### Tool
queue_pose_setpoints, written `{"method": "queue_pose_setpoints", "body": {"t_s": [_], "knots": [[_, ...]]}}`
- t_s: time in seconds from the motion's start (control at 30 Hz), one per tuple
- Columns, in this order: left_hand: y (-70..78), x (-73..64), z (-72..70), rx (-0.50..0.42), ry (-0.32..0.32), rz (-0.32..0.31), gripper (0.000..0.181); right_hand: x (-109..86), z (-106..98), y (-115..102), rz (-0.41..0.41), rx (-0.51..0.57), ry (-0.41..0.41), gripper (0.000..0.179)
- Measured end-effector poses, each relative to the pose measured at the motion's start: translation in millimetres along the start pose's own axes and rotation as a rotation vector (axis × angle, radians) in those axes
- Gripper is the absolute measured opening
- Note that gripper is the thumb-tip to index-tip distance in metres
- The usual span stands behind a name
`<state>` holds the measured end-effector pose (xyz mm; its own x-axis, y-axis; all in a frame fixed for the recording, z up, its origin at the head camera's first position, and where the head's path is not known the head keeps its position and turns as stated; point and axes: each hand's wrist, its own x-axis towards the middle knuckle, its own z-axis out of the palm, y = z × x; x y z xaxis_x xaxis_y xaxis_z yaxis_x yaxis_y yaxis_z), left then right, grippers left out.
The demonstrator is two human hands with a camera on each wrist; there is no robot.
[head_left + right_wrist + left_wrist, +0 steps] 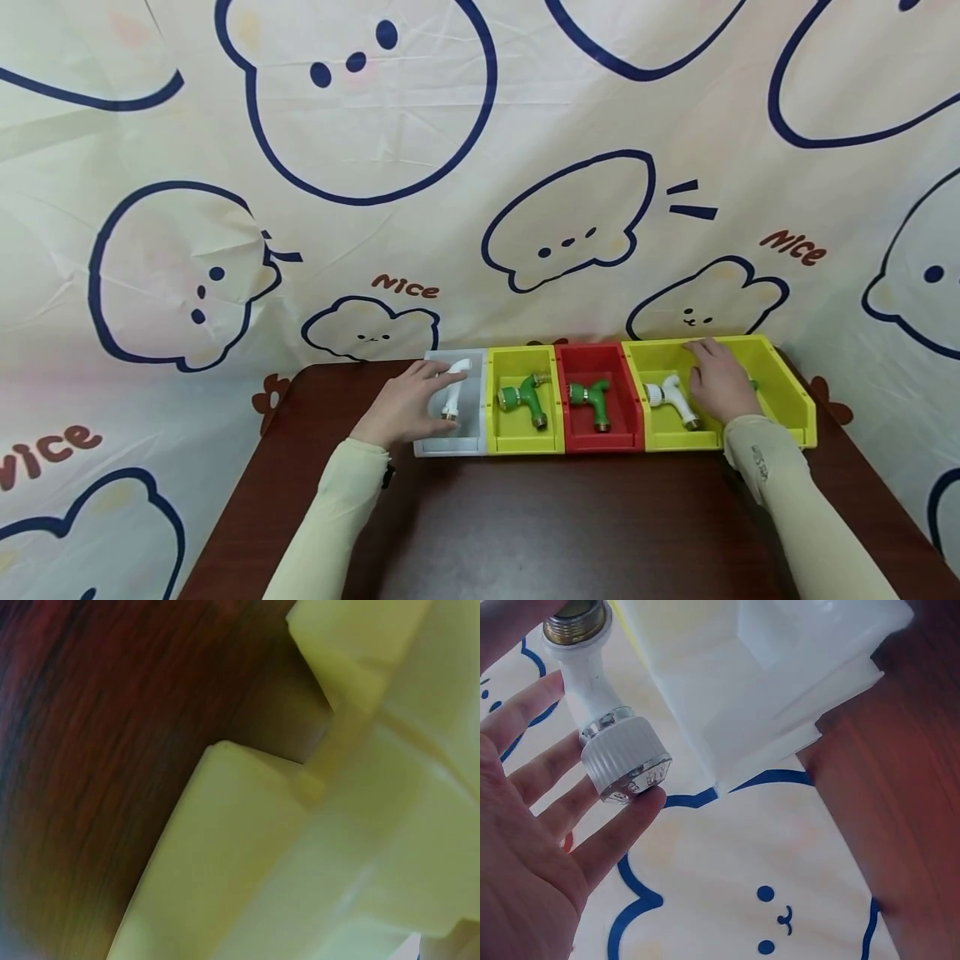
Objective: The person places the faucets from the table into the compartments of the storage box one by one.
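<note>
My left hand [408, 404] holds a white tap [453, 390] at the grey-white bin [450, 446]. Up close in the left wrist view, fingers lie along the tap's neck and ribbed knob [626, 754], and its brass threaded end [576, 628] points up. My right hand [723, 383] is over the wide yellow bin [783, 408], thumb and forefinger apart with nothing seen between them. Left of it lies another white tap [675, 402]; a bit of a green thing [754, 384] shows at its right. The right wrist view shows no clear hand, only blurred yellow plastic [225, 847].
Between the hands, a narrower yellow bin [525, 443] holds a green tap [527, 398], and a red bin [600, 442] holds another green tap [592, 402]. The bins stand in a row on a dark wooden table [555, 525]. A patterned cloth [570, 317] hangs behind.
</note>
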<state>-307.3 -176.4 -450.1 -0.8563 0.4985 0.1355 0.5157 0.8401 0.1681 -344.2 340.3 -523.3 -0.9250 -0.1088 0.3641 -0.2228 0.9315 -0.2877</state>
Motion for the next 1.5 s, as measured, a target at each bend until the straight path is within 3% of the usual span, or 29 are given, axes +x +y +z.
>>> {"method": "queue_pose_setpoints", "body": {"t_s": [0.43,0.87,1.5], "knots": [[-9.8,13.5,22.2,-0.013,-0.025,-0.055,0.078,-0.8,0,0,-0.013,0.010,0.020,0.039],[-7.4,22.8,39.5,0.083,0.008,0.003,0.080,-0.2,1,1,-0.010,0.011,0.021,0.039],[3.8,28.4,49.1,0.064,-0.093,-0.043,0.077,-0.9,-1,-2,0.003,0.010,0.011,0.040]]}}
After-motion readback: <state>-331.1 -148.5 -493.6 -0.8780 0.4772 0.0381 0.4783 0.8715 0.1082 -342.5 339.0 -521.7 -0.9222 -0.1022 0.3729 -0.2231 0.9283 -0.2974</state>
